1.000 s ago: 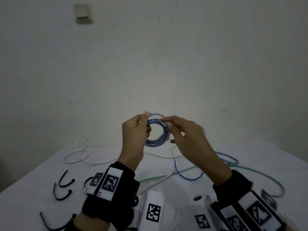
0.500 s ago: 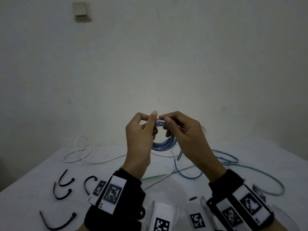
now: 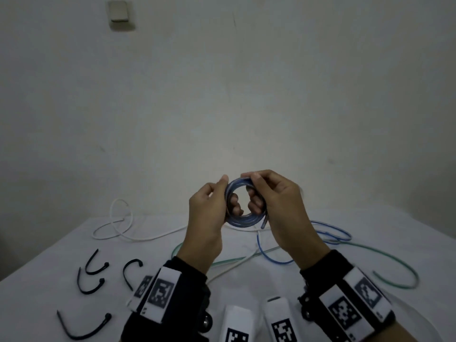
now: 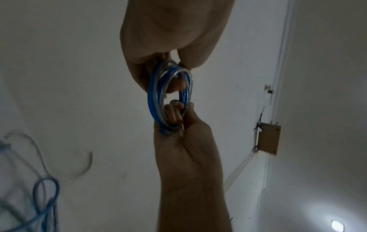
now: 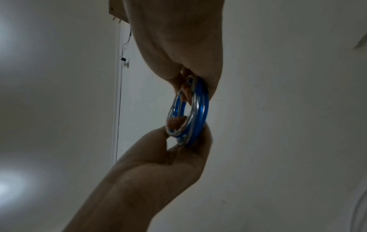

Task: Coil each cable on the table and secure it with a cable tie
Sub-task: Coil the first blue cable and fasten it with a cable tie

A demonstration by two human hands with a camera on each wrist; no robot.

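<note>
1. Right now the blue coil [image 3: 243, 213] is held up above the table [image 3: 61, 255], between the two hands and clear of the surface.
2. On the coil's left side, the left hand [image 3: 209, 218] has its fingers curled through the ring and its thumb pressed on the outside; the right hand [image 3: 278, 206] pinches the right side the same way, fingertips [image 3: 255, 206] showing inside the loop.
3. A short free end [image 3: 263, 222] sticks out at the lower right of the coil, so the winding looks finished but unsecured.
4. To do this step well, one hand should probably take the whole bundle, clamping the turns and that loose end together, since the wrist views show the turns slightly spread and likely to spring apart.
5. That would free the other hand for one of the black cable ties [image 3: 95, 264] lying on the table to the left, well apart from the coil.
6. Loose on the table behind the hands lie a white cable [image 3: 118, 225], a green cable [image 3: 394, 267] and another blue cable [image 3: 333, 234], none of them coiled yet.
</note>
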